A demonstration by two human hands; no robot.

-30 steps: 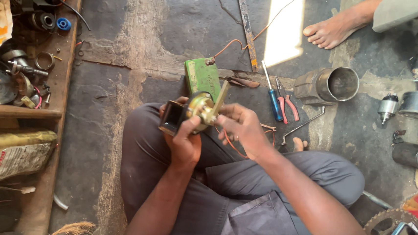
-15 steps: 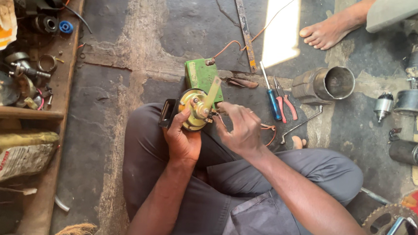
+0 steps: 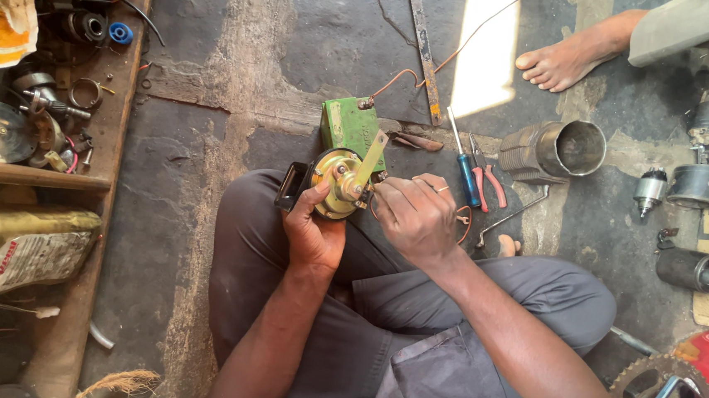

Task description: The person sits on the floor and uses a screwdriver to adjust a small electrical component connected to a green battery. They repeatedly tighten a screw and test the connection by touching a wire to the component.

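The left hand [image 3: 312, 231] grips a round yellow horn [image 3: 337, 184]. Just beside it, the right hand [image 3: 413, 216] pinches the horn's bracket [image 3: 369, 162].

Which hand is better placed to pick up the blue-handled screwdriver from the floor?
Right. The right hand lies beside the blue-handled screwdriver, its fingers only at the round brass-coloured horn. The left hand cradles that horn, on the far side.
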